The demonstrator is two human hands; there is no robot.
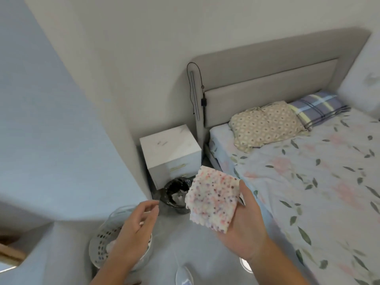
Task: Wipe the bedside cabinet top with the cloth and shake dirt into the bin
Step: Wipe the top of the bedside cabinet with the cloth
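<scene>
Clearly, the right hand [244, 229] held the folded cloth [212, 199] in its grip at lower centre, nearer than the empty, loosely spread left hand [136, 225] to the bedside cabinet [169, 148], which stood up-left beyond the bin [177, 194].

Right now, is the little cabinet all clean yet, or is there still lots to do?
Only the start looks done: the right hand has the speckled cloth in its grip, held up in the air. The left hand is empty and open. The white bedside cabinet still shows dark smudges on top, so the wiping is left. After that, shaking the cloth over the black-lined bin on the floor in front of it.
</scene>
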